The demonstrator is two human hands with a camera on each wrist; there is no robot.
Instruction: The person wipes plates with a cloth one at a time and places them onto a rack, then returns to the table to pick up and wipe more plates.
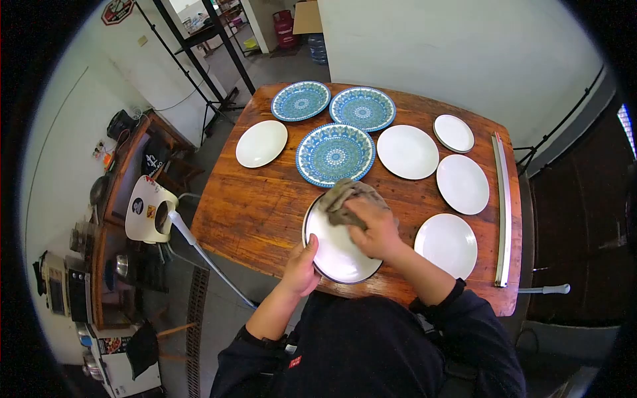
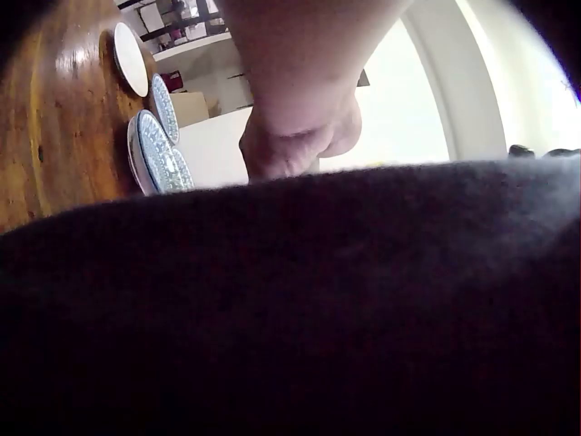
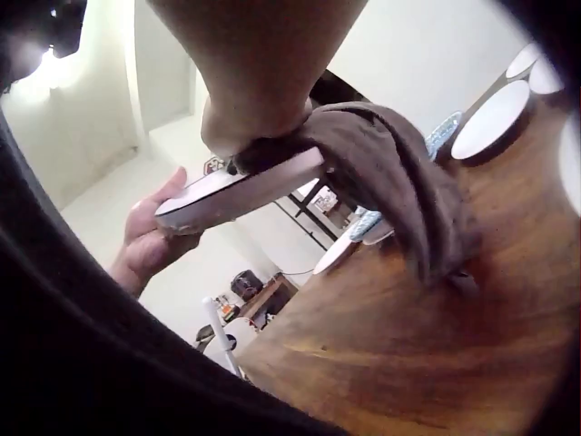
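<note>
A white plate with a dark rim (image 1: 338, 255) is held up over the table's near edge. My left hand (image 1: 302, 268) grips its left side, thumb on the upper face; the right wrist view shows that hand (image 3: 152, 238) under the plate's edge (image 3: 227, 202). With my right hand (image 1: 377, 229) I hold a grey-brown cloth (image 1: 345, 199) against the plate's far part. The cloth (image 3: 390, 173) drapes down past the plate in the right wrist view. In the left wrist view a dark sleeve covers much of the picture, and my left hand (image 2: 289, 150) shows only in part.
On the wooden table (image 1: 232, 212) lie several blue patterned plates (image 1: 335, 154) beyond the held plate. White plates lie at the left (image 1: 261, 144) and on the right (image 1: 446, 245). A long metal bar (image 1: 502, 212) lies along the right edge. A white chair (image 1: 147, 209) stands at the left.
</note>
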